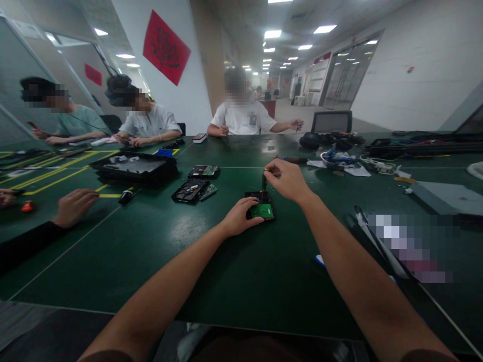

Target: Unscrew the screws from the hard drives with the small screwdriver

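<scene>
A hard drive (266, 211) with a green circuit board lies on the green table in front of me. My left hand (241, 216) grips its left side, fingers at the far edge and thumb along the near edge. Above the drive, my right hand (286, 177) pinches the top of a screwdriver (264, 182). The screwdriver stands upright, its shaft reaching down to the board; whether the tip sits in a screw is too small to tell. Left of my hands are another hard drive (204, 171), an opened drive case (187, 191) and a loose circuit board (209, 192).
A black tray (134, 168) stands at the left. A co-worker's hand (77, 206) rests near a small black object (126, 196). Cables (335, 157) and a grey box (447, 198) lie at the right, with a plastic-wrapped item (381, 244) nearer. Several people sit across the table.
</scene>
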A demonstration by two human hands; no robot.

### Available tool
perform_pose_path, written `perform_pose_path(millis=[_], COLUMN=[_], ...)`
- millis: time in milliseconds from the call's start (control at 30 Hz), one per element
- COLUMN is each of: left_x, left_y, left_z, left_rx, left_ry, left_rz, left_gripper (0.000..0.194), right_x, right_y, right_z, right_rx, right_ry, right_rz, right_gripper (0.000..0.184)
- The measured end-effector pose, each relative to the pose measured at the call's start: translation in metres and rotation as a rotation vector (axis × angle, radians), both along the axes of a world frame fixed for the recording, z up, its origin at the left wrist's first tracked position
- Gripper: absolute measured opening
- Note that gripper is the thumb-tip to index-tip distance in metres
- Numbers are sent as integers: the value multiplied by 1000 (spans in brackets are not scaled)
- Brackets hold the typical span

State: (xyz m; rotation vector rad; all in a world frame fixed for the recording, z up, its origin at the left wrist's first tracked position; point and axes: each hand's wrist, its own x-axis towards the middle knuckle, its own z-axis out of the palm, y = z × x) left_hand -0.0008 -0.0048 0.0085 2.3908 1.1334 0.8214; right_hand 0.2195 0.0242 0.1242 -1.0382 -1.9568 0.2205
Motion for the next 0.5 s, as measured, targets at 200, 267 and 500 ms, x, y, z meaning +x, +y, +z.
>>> perform_pose_path(millis=[200,267,500], left_x=[0,0,1], left_y=[0,0,-1], left_z=[1,1,0], left_rx=[-6,-8,1], left_ry=[5,7,-9], left_rz=[0,0,2], left_gripper=[65,65,66], right_x=[1,2,2], right_y=[3,3,2], right_z=[-3,-2,1], right_rx=[-40,-36,26], right_ry=[87,69,-17], right_rz=[-10,4,2], right_gripper=[14,13,9])
